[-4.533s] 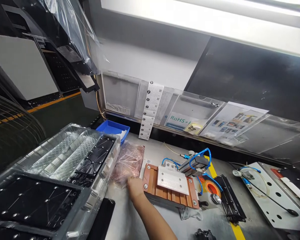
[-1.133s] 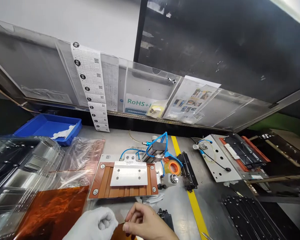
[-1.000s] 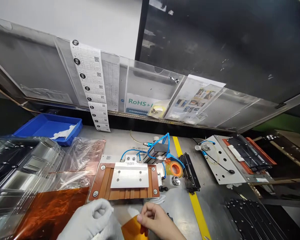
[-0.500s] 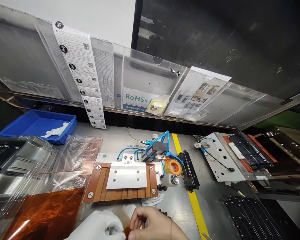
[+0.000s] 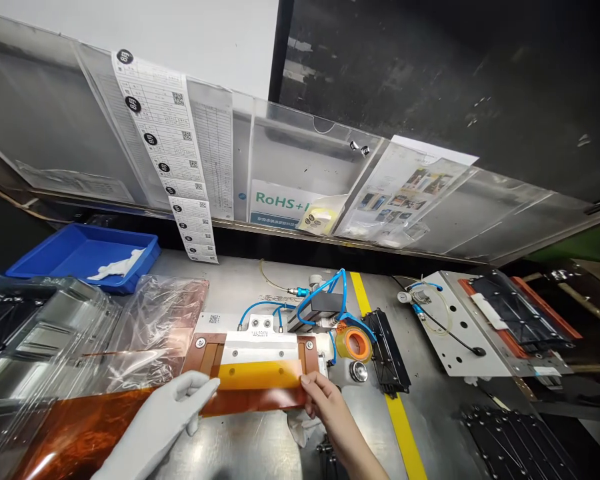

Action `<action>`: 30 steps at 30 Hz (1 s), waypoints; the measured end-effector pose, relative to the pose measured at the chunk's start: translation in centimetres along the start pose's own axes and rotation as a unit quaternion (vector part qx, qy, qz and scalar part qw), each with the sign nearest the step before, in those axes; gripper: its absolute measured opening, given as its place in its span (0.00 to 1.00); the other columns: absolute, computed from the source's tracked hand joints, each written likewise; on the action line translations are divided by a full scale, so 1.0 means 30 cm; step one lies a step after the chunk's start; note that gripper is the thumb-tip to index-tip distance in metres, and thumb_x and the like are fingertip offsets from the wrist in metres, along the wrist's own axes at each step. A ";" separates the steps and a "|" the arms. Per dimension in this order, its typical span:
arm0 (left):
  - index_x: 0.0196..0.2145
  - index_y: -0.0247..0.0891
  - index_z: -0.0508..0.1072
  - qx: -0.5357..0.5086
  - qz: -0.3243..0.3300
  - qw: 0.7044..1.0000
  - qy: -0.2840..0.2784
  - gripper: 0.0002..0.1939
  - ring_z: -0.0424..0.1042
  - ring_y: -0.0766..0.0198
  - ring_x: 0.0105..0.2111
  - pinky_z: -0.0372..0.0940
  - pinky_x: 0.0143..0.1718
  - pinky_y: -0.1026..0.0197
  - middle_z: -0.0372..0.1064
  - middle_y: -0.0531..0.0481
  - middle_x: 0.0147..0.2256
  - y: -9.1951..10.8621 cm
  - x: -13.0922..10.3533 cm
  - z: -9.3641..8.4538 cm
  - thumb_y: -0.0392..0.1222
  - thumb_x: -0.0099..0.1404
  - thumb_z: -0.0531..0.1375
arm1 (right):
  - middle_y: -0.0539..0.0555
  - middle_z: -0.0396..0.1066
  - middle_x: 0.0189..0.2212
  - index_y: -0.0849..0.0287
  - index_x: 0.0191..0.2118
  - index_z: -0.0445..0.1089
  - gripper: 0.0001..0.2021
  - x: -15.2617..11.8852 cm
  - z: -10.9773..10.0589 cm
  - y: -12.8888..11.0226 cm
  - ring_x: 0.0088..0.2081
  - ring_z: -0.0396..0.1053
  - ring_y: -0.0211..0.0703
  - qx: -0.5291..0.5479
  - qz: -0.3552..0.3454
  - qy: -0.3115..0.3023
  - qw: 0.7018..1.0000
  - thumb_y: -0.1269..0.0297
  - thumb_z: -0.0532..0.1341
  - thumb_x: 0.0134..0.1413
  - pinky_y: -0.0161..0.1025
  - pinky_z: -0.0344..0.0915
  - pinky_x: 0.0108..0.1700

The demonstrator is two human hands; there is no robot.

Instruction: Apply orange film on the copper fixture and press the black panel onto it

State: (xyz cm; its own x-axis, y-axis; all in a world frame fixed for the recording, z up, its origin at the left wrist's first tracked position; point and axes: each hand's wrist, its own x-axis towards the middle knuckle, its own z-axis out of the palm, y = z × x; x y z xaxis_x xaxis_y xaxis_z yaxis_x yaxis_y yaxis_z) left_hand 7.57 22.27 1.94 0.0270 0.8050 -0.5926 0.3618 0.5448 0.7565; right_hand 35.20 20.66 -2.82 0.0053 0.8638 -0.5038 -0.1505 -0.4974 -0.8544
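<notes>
A strip of translucent amber film (image 5: 260, 375) is stretched between my two hands over the front of a brown fixture with a white metal plate (image 5: 261, 347). My left hand (image 5: 183, 400), in a white glove, pinches the film's left end. Bare, my right hand (image 5: 323, 397) grips the right end between thumb and fingers. The plate and its screws show through the film. Whether the film touches the plate, I cannot tell. Blue air hoses (image 5: 341, 293) run behind the fixture.
Right of the fixture are a tape roll (image 5: 356, 342), a round metal piece (image 5: 359, 371) and a black part (image 5: 387, 353). At left lie amber sheets (image 5: 80, 433), clear plastic trays (image 5: 45, 340) and a blue bin (image 5: 55, 250). A second fixture (image 5: 443, 320) stands at right.
Both hands have moved up from the bottom edge and apart. The amber film, mostly hidden between them before, is now spread flat in front of the white plate.
</notes>
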 end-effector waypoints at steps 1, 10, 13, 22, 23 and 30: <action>0.25 0.43 0.66 0.005 0.003 1.000 -0.004 0.25 0.54 0.66 0.18 0.49 0.25 0.62 0.56 0.61 0.14 0.003 0.020 0.001 0.69 0.56 0.57 | 0.41 0.57 0.13 0.57 0.23 0.65 0.30 0.019 0.000 0.002 0.18 0.51 0.31 -0.010 -0.004 0.008 1.000 0.33 0.70 0.38 0.32 0.47 0.23; 0.23 0.44 0.54 0.089 0.022 0.996 -0.009 0.22 0.54 0.66 0.20 0.48 0.27 0.60 0.52 0.64 0.16 -0.042 0.182 0.016 0.64 0.61 0.53 | 0.41 0.58 0.13 0.55 0.21 0.60 0.30 0.107 0.011 0.020 0.13 0.46 0.29 -0.049 0.007 0.042 0.998 0.32 0.68 0.36 0.31 0.39 0.16; 0.24 0.44 0.53 0.101 0.020 0.995 -0.008 0.21 0.54 0.66 0.20 0.47 0.27 0.61 0.51 0.63 0.17 -0.037 0.190 0.020 0.62 0.62 0.53 | 0.40 0.57 0.12 0.55 0.22 0.60 0.28 0.110 0.007 0.009 0.12 0.46 0.28 -0.056 0.014 0.041 0.998 0.35 0.68 0.41 0.30 0.40 0.15; 0.22 0.45 0.53 0.121 0.025 0.992 0.011 0.21 0.55 0.65 0.21 0.50 0.28 0.60 0.51 0.61 0.18 0.017 0.177 0.013 0.62 0.59 0.53 | 0.39 0.57 0.11 0.54 0.22 0.59 0.25 0.124 0.014 -0.019 0.11 0.45 0.28 -0.096 0.043 0.036 0.994 0.36 0.64 0.41 0.30 0.39 0.14; 0.22 0.45 0.52 0.125 0.023 0.992 0.014 0.21 0.55 0.64 0.22 0.51 0.29 0.60 0.51 0.61 0.19 0.015 0.180 0.012 0.62 0.58 0.53 | 0.40 0.58 0.12 0.54 0.22 0.59 0.25 0.128 0.013 -0.021 0.11 0.46 0.28 -0.105 0.045 0.037 0.993 0.36 0.64 0.41 0.30 0.40 0.14; 0.22 0.45 0.49 0.158 0.017 0.987 0.040 0.25 0.52 0.63 0.25 0.49 0.32 0.59 0.47 0.60 0.21 -0.020 0.188 -0.003 0.66 0.55 0.53 | 0.38 0.56 0.10 0.57 0.19 0.60 0.22 0.158 -0.043 -0.045 0.11 0.51 0.28 -0.222 0.069 0.026 0.972 0.52 0.67 0.54 0.30 0.46 0.15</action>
State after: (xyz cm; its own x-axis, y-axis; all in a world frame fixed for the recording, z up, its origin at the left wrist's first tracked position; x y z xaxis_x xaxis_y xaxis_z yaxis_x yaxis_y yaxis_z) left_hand 7.42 26.50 -1.81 -0.0256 0.8446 -0.5347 0.6340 0.4273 0.6446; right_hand 36.71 25.31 -4.22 0.0677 0.7870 -0.6132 0.2878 -0.6039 -0.7433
